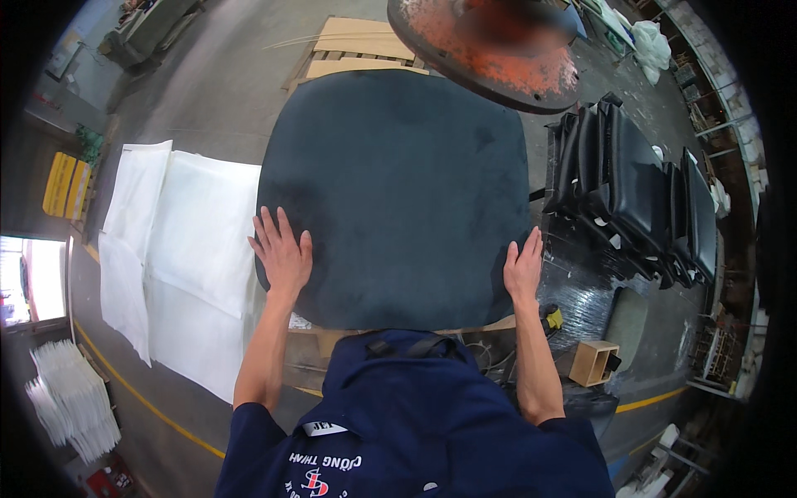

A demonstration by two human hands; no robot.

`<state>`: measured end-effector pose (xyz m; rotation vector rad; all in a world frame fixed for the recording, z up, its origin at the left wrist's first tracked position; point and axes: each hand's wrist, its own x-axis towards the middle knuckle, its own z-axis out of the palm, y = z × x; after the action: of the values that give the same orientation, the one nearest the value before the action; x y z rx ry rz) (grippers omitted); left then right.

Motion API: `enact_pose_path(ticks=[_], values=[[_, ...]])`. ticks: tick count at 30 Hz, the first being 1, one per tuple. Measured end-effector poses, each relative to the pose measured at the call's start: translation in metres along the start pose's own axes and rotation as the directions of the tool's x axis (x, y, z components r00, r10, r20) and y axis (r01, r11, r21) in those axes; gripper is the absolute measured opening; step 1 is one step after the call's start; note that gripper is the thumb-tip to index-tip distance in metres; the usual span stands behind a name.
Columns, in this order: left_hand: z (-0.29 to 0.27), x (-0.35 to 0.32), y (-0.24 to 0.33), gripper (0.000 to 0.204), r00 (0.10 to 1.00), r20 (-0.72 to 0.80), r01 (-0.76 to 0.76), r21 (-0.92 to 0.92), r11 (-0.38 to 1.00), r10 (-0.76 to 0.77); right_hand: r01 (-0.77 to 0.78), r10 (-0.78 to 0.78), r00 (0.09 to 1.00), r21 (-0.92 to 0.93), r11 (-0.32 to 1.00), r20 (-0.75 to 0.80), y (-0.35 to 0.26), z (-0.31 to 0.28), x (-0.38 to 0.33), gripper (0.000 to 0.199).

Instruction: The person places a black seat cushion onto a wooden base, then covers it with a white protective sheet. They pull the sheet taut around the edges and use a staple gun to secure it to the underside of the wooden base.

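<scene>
In front of me lies a large dark seat cushion [398, 183] with rounded corners, its top smooth and fabric-like. My left hand [283, 251] rests flat on its left edge, fingers spread. On the opposite side my right hand [523, 267] lies along the right edge with the fingers stretched out and the thumb apart. Neither hand grips anything. Most of the surface beneath the cushion is hidden; a light wooden edge shows at the near side.
White sheets [203, 241] hang at the left. Stacked black padded covers [635, 170] stand at the right, near a small wooden box [593, 363]. A worn orange round metal piece [498, 54] overhangs the cushion's far right. Wooden boards [361, 41] lie beyond.
</scene>
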<state>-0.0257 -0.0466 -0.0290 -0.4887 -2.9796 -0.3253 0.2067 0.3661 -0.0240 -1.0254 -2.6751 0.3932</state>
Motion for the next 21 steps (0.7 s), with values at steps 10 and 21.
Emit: enact_pose_path(ticks=[10,21], values=[[0.0,0.01,-0.012,0.068,0.998,-0.052,0.018,-0.22,0.975,-0.03,-0.153,0.142,0.983,0.09,0.984,0.112,-0.005,0.001,0.004,0.066],[-0.01,0.028,-0.019,0.061,0.988,0.05,0.151,-0.322,0.934,-0.143,-0.223,0.21,0.97,0.113,0.968,0.119,0.0,-0.001,0.013,0.053]])
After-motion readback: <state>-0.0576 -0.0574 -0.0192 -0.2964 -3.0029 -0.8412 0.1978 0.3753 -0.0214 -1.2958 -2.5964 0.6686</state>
